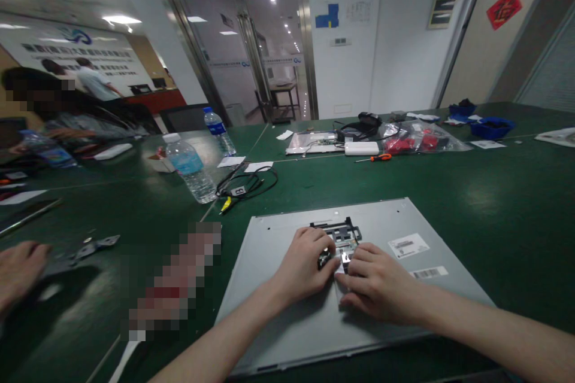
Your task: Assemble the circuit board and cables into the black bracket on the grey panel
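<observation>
A flat light-grey metal panel [274,245] lies on the green table before me. Near its middle sits a small black-and-silver assembly [344,233], partly covered by my fingers. My left hand [308,260] is closed at the left side of this assembly, thumb and fingers pinched around a dark, shiny piece of it. From the right, my right hand [375,284] has its fingers curled against the assembly's lower right edge, over a pale strip. Whatever lies beneath those fingertips is hidden. Two white labels [408,245] are stuck on the panel to the right.
Another person's hand [22,269] is by a metal bracket [96,245] at left. Water bottles [191,167], a coiled black cable [251,185] and an orange-handled screwdriver [381,157] lie beyond the panel. Farther back are plastic bags [422,136] and blue trays [492,127].
</observation>
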`<state>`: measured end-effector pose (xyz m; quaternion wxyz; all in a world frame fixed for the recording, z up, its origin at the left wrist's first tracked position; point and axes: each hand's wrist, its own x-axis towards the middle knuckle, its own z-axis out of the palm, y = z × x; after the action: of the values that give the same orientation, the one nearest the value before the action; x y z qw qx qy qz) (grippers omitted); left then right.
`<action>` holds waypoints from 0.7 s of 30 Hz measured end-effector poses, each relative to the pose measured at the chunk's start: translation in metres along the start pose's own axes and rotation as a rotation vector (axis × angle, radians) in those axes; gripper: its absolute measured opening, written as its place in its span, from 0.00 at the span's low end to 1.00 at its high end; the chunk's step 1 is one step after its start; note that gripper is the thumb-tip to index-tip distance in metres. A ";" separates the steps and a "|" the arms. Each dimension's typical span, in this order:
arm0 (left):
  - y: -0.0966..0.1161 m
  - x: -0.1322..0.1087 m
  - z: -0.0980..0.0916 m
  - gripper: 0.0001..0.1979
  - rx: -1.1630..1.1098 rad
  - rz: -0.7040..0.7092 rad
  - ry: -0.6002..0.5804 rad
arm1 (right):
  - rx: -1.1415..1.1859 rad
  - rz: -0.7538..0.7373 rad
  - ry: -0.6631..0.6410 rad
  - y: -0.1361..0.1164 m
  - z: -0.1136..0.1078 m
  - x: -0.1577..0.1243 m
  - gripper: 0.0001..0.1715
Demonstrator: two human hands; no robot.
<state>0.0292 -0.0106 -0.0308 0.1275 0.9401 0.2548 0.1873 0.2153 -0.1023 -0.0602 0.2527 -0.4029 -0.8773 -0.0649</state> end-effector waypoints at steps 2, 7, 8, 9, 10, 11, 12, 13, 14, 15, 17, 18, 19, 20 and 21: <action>0.000 0.000 0.000 0.03 0.002 0.000 -0.002 | -0.009 0.006 0.000 0.000 0.000 0.000 0.11; 0.001 0.000 0.000 0.03 0.006 -0.005 -0.002 | -0.030 0.013 -0.005 0.001 0.000 0.000 0.11; 0.001 0.000 -0.001 0.03 0.006 -0.005 -0.003 | -0.031 0.015 -0.006 0.001 0.000 0.000 0.11; 0.001 0.000 -0.001 0.03 0.006 -0.005 -0.003 | -0.031 0.017 -0.011 0.001 0.000 0.000 0.11; 0.001 0.000 -0.001 0.03 0.006 -0.005 -0.004 | -0.032 0.020 -0.016 0.001 0.000 0.000 0.12; 0.001 0.000 -0.001 0.03 0.006 -0.006 -0.003 | -0.035 0.023 -0.021 0.001 0.001 -0.001 0.12; 0.001 0.000 -0.001 0.03 0.006 -0.007 -0.003 | -0.037 0.025 -0.028 0.001 0.001 -0.001 0.12; 0.001 0.000 -0.001 0.02 0.006 -0.008 -0.003 | -0.039 0.027 -0.035 0.001 0.001 -0.001 0.12; 0.001 0.000 -0.001 0.02 0.006 -0.008 -0.002 | -0.040 0.028 -0.039 0.001 0.001 -0.001 0.12; 0.001 0.000 -0.001 0.02 0.007 -0.008 -0.002 | -0.041 0.029 -0.041 0.001 0.002 -0.001 0.12; 0.001 0.000 0.000 0.02 0.008 -0.006 -0.002 | -0.037 0.028 -0.043 0.001 0.002 -0.001 0.11; 0.001 0.000 0.000 0.02 0.008 -0.006 -0.003 | -0.033 0.025 -0.041 0.001 0.002 -0.001 0.11; 0.001 0.000 0.000 0.02 0.009 -0.006 -0.003 | -0.031 0.020 -0.040 0.001 0.002 -0.001 0.11; 0.001 0.000 0.000 0.02 0.009 -0.007 -0.003 | -0.029 0.013 -0.037 0.001 0.003 -0.001 0.11; 0.001 0.000 0.000 0.03 0.010 -0.008 -0.004 | -0.030 0.005 -0.034 0.001 0.003 -0.001 0.11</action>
<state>0.0294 -0.0111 -0.0302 0.1243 0.9400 0.2590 0.1838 0.2157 -0.1012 -0.0631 0.2319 -0.4099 -0.8793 -0.0705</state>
